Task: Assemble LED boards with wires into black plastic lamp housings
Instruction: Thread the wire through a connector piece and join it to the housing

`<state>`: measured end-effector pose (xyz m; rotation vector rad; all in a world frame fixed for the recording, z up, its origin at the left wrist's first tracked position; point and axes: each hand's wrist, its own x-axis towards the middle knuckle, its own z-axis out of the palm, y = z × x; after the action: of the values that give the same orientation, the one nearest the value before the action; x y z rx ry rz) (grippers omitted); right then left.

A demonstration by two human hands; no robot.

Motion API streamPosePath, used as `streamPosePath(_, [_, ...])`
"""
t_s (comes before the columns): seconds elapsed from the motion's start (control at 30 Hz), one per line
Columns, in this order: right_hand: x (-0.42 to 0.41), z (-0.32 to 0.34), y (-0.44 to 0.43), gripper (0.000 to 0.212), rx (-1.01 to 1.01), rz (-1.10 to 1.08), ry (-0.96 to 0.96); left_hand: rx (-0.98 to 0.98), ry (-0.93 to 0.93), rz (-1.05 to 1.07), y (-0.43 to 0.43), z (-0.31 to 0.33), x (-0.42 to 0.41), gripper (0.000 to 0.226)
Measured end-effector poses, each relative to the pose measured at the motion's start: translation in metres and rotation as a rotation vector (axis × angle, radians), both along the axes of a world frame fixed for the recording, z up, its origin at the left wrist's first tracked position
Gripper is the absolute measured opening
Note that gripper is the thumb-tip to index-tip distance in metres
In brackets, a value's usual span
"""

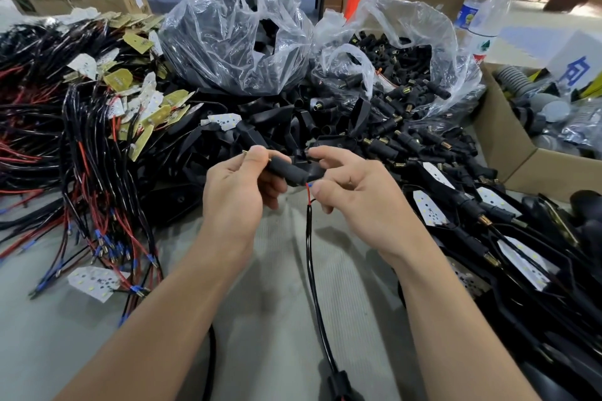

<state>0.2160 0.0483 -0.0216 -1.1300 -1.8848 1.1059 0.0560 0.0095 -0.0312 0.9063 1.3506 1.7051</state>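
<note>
One left hand point(237, 194), one right hand point(356, 197), both tight around one black housing point(293, 171).

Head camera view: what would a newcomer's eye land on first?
Dead centre, the left grip and right grip, both bare hands, pinch a black housing piece with a black wire hanging toward the viewer. A big wire tangle fills the left, and two clear bags of black parts sit behind.

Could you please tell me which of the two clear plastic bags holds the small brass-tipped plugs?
The right-hand bag, beside the cardboard box; the left bag holds larger black housings instead.
</note>
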Motion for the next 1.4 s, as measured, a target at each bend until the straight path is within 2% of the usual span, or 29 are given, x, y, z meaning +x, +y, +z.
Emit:
streamPosePath(0.17, [-0.001,-0.005,0.001,0.036,-0.033,-0.170,0.063,0.057,-0.023,-0.001,-0.001,-0.001,0.004,0.052])
streamPosePath(0.27, [0.001,-0.004,0.002,0.038,-0.081,-0.096,0.134,0.076,-0.010,0.008,-0.001,0.000,0.003,0.052])
streamPosePath(0.37, [0.002,-0.001,-0.001,0.033,-0.074,0.012,0.100,0.053,-0.019,0.034,0.000,-0.001,0.003,0.054])
streamPosePath(0.63, [-0.001,0.001,-0.003,0.030,-0.074,0.048,0.072,0.024,-0.054,0.074,0.002,-0.001,-0.003,0.048])
streamPosePath(1.03, [-0.013,-0.014,-0.006,0.036,0.055,-0.161,0.032,0.016,-0.011,0.011,0.005,0.001,-0.012,0.052])
streamPosePath(1.17, [-0.012,-0.007,-0.007,0.033,0.023,-0.056,0.026,0.032,0.004,0.058,0.005,-0.001,-0.012,0.051])
streamPosePath(1.27, [-0.012,-0.001,-0.008,0.052,-0.017,0.053,0.011,0.025,0.012,0.096,0.006,-0.002,-0.014,0.051])
streamPosePath(1.3, [-0.012,-0.001,-0.008,0.051,-0.019,0.072,0.016,0.022,0.022,0.101,0.006,-0.002,-0.014,0.051])
streamPosePath(1.4, [-0.011,-0.007,-0.006,0.031,-0.007,0.083,0.015,0.015,0.078,0.111,0.006,-0.004,-0.013,0.049])
